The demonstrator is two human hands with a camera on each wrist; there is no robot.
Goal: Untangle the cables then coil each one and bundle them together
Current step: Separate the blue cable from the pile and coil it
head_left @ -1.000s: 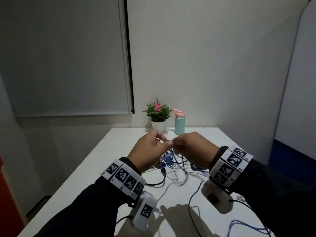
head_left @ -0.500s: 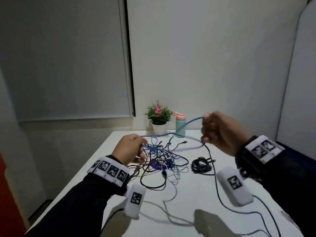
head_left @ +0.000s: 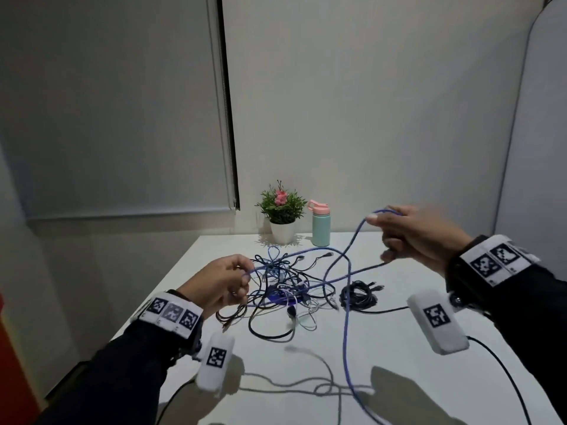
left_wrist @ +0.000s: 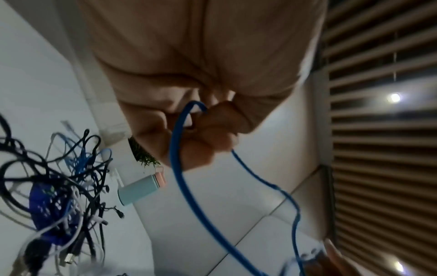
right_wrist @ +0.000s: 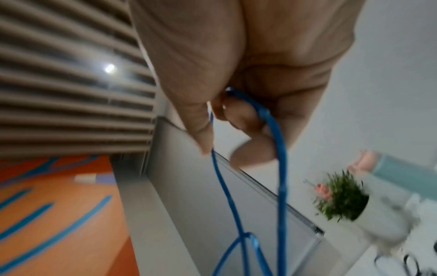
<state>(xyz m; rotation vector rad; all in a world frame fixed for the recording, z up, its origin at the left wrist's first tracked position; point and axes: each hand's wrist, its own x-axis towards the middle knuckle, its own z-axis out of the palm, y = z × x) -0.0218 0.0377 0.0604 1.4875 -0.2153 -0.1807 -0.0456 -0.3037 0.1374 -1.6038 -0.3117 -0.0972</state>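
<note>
A tangle of black, white and blue cables (head_left: pixel 285 280) lies in the middle of the white table (head_left: pixel 383 348). A long blue cable (head_left: pixel 346 320) runs out of it, up to both hands and down toward the near edge. My left hand (head_left: pixel 227 280) holds the blue cable (left_wrist: pixel 182 168) in curled fingers just left of the tangle. Raised at the right, my right hand (head_left: pixel 411 234) pinches a loop of the same blue cable (right_wrist: pixel 279 168) between thumb and fingers. A coiled black cable (head_left: pixel 357 294) lies apart, right of the tangle.
A small potted plant (head_left: pixel 281 214) and a teal bottle with a pink lid (head_left: pixel 321 223) stand at the table's far edge against the wall. A roller blind (head_left: pixel 116 102) covers the window on the left. Black device leads trail from both wrists across the near table.
The hands, together over the tangle a second ago, have moved apart. The right hand rose to the right, drawing the blue cable out; the left went left and down.
</note>
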